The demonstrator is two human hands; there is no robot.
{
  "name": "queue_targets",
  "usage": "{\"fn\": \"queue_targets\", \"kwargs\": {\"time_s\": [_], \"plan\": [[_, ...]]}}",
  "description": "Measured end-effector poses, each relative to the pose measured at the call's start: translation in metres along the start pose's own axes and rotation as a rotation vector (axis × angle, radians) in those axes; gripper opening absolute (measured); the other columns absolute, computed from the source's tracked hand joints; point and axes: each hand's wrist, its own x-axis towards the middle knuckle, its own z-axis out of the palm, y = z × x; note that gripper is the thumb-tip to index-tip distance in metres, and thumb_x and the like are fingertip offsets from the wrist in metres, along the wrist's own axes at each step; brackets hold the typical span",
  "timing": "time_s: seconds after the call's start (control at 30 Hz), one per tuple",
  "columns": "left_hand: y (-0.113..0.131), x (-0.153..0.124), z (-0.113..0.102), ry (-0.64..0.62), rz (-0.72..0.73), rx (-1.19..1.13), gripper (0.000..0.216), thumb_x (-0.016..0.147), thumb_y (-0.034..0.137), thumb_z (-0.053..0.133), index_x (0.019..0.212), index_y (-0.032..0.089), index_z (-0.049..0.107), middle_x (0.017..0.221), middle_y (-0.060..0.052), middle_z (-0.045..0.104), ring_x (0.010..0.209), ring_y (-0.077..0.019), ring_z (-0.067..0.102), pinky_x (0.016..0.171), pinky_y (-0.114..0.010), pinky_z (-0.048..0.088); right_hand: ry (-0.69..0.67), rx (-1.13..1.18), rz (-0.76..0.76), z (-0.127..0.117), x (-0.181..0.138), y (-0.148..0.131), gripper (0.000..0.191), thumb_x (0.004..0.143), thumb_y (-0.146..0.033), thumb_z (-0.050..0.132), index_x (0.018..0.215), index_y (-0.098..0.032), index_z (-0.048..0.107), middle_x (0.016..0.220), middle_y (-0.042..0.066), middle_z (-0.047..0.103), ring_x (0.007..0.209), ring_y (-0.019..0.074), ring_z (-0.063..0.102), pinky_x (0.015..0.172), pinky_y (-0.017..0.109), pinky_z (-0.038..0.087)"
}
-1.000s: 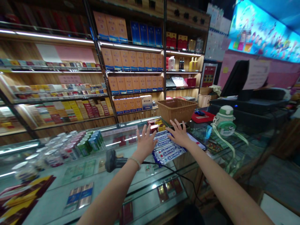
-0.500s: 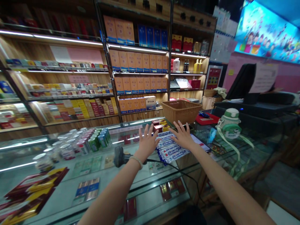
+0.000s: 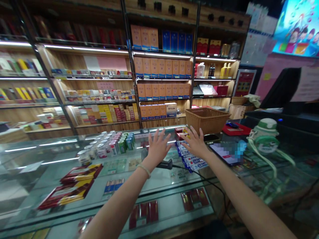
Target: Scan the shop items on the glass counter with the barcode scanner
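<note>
My left hand (image 3: 159, 147) hovers over the glass counter with its fingers spread, holding nothing. Behind its wrist lies a black handheld scanner (image 3: 165, 164), its head mostly hidden and its cable running right. My right hand (image 3: 195, 145), also spread and bare of any object, is over a row of blue-and-white wrapped packs (image 3: 194, 163), covering part of them. Whether it touches them I cannot tell. Just beyond the fingers are red and yellow packs (image 3: 181, 132). To the right of the right hand lies a phone-like tablet (image 3: 224, 155).
Small cans and jars (image 3: 109, 145) stand in rows on the left, with red-and-yellow packets (image 3: 72, 187) nearer. A wicker basket (image 3: 208, 121) sits at the back. A green-and-white strapped bottle (image 3: 266, 136) and a dark monitor (image 3: 280, 88) are on the right.
The view has turned left, so the counter goods appear farther right. Relative to the counter, my left hand has shifted left, away from the blue-and-white packs and over the scanner. Both hands stay spread.
</note>
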Motion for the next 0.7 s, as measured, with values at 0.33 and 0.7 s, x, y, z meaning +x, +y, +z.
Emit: {"fn": "queue_targets", "kwargs": {"time_s": [0.33,0.7], "plan": [[-0.043,-0.028,-0.036,-0.019,-0.079,0.062,0.048,0.1,0.049,0.049,0.145,0.036,0.057,0.165,-0.005,0.039,0.154,-0.0358,0.028,0.125,-0.067,0.012,0.018,0.074,-0.035,-0.01,0.02,-0.054,0.048,0.102,-0.053,0.046,0.145,-0.037,0.056,0.164,0.008,0.038,0.153,0.0327,0.024,0.123,0.064,-0.001],[-0.082,-0.074,-0.066,-0.016,-0.114,0.087,0.045,0.1,0.047,0.049,0.142,0.035,0.06,0.163,-0.007,0.042,0.154,-0.035,0.029,0.125,-0.065,0.009,0.057,0.174,-0.045,-0.026,0.023,-0.122,0.046,0.103,-0.053,0.045,0.142,-0.035,0.059,0.165,0.008,0.036,0.155,0.0315,0.021,0.124,0.062,-0.003]]}}
